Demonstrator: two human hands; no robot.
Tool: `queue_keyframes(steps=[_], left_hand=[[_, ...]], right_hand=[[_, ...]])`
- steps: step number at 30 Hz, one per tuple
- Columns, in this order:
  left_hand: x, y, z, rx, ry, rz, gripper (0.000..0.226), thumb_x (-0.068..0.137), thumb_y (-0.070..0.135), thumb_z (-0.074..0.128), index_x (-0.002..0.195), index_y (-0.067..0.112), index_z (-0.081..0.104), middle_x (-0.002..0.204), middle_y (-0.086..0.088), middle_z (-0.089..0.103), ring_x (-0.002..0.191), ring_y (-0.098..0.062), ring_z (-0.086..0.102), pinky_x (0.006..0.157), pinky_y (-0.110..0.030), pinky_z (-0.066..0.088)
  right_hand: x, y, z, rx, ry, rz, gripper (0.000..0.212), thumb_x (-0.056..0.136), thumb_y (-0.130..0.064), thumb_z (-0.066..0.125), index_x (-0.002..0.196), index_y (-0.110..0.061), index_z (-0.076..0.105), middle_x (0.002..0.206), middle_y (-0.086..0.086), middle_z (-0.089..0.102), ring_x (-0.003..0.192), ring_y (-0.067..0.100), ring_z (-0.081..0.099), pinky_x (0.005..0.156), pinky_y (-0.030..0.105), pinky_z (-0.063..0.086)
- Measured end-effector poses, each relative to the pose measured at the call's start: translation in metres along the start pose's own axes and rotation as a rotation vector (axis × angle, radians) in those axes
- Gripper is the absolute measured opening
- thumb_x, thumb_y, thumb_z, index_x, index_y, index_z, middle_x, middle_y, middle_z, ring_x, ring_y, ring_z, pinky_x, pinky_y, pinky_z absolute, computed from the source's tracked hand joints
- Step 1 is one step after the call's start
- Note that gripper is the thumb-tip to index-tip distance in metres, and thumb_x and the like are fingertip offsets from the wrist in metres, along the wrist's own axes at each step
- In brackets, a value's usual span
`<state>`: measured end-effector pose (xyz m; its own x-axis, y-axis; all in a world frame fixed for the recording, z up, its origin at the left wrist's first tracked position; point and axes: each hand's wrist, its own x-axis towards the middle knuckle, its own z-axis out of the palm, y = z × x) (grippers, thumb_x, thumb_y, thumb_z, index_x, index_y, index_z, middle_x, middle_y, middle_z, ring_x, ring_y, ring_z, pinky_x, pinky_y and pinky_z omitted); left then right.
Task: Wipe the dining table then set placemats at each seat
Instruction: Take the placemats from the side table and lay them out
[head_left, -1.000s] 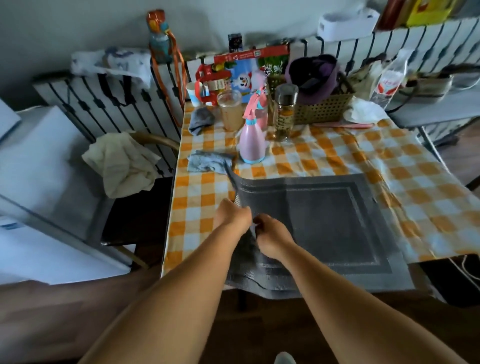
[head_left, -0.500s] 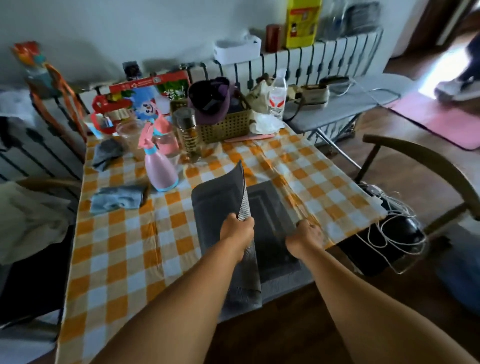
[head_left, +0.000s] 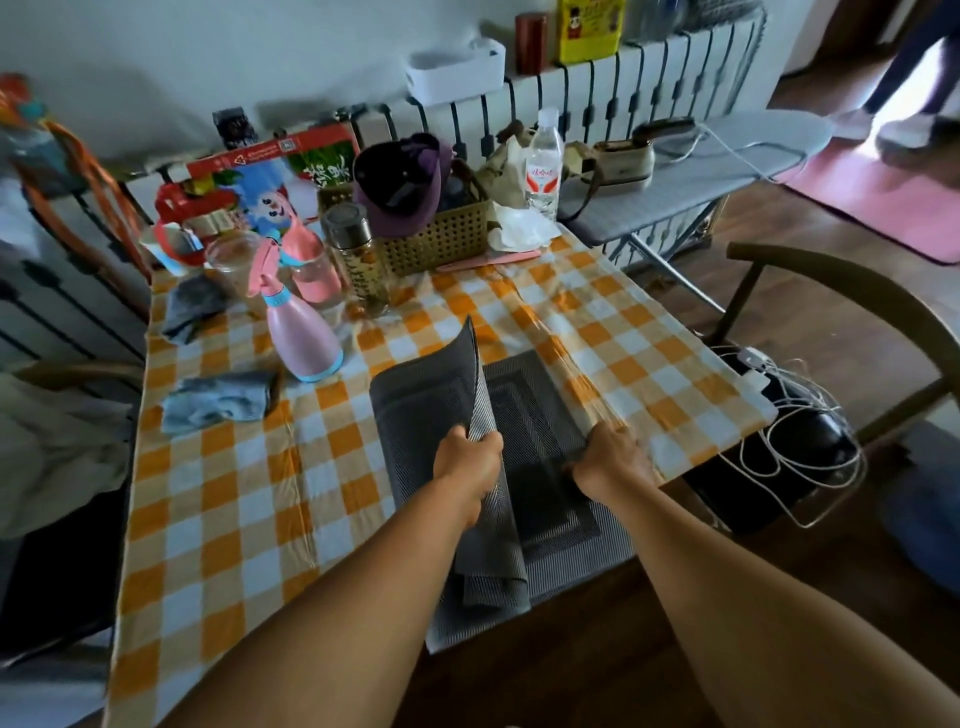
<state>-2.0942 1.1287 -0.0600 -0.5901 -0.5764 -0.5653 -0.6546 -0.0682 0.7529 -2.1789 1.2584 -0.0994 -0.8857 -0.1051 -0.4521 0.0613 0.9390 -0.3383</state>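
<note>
A stack of grey woven placemats lies at the near edge of the dining table (head_left: 218, 519), which wears an orange-and-white checked cloth. My left hand (head_left: 467, 460) grips the top placemat (head_left: 421, 415) by its edge and holds it lifted, folded over to the left. My right hand (head_left: 610, 460) holds the right edge of the lower placemat (head_left: 540, 457), which stays flat. A blue-grey wiping cloth (head_left: 218, 400) lies crumpled left of the mats. A pink spray bottle (head_left: 301, 332) stands behind it.
Jars, a steel-capped bottle (head_left: 358, 260), a woven basket (head_left: 441, 234) and a water bottle (head_left: 543, 166) crowd the table's far side. A second grey cloth (head_left: 195, 306) lies far left. A chair (head_left: 841, 312) and tangled cables (head_left: 800, 415) sit right. An ironing board (head_left: 691, 171) stands behind.
The view swung right and back. My left hand has peeled the top placemat up off the stack and turned it leftward, while my right hand moved apart to the stack's right edge.
</note>
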Motion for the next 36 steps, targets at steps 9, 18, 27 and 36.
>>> queue_keyframes(steps=[9,18,27,36], left_hand=[[0.002,0.0,0.0,-0.006,-0.014,-0.006,0.06,0.09,0.028,0.05,0.144,0.016,0.026,0.143,-0.012,0.04,0.122,-0.03,0.047,0.096,-0.04,0.041],[-0.001,0.001,0.002,-0.009,-0.001,-0.026,0.062,0.092,0.027,0.049,0.146,0.017,0.021,0.148,-0.011,0.034,0.129,-0.031,0.041,0.096,-0.037,0.038],[-0.01,0.004,-0.001,-0.02,0.034,-0.011,0.061,0.091,0.026,0.048,0.146,0.017,0.021,0.149,-0.011,0.033,0.132,-0.033,0.038,0.104,-0.043,0.036],[-0.021,0.015,-0.054,0.119,0.225,0.169,0.05,0.089,0.031,0.051,0.13,0.001,0.047,0.133,-0.021,0.053,0.123,-0.035,0.049,0.102,-0.038,0.041]], right_hand=[[0.011,-0.005,0.002,0.077,-0.049,0.057,0.039,0.084,-0.017,0.061,0.119,-0.004,0.05,0.103,0.011,0.054,0.091,0.025,0.052,0.071,0.033,0.047],[0.018,-0.005,0.003,-0.017,-0.079,-0.002,0.036,0.083,-0.032,0.065,0.104,-0.004,0.054,0.098,0.011,0.055,0.091,0.027,0.054,0.08,0.037,0.05],[0.006,-0.016,-0.012,0.103,-0.136,-0.144,0.038,0.088,-0.052,0.052,0.08,-0.015,0.056,0.076,0.002,0.057,0.064,0.014,0.055,0.048,0.023,0.036],[-0.05,-0.113,-0.02,0.072,-0.11,-0.487,0.028,0.087,-0.037,0.049,0.081,-0.011,0.058,0.083,0.009,0.059,0.075,0.024,0.058,0.06,0.026,0.038]])
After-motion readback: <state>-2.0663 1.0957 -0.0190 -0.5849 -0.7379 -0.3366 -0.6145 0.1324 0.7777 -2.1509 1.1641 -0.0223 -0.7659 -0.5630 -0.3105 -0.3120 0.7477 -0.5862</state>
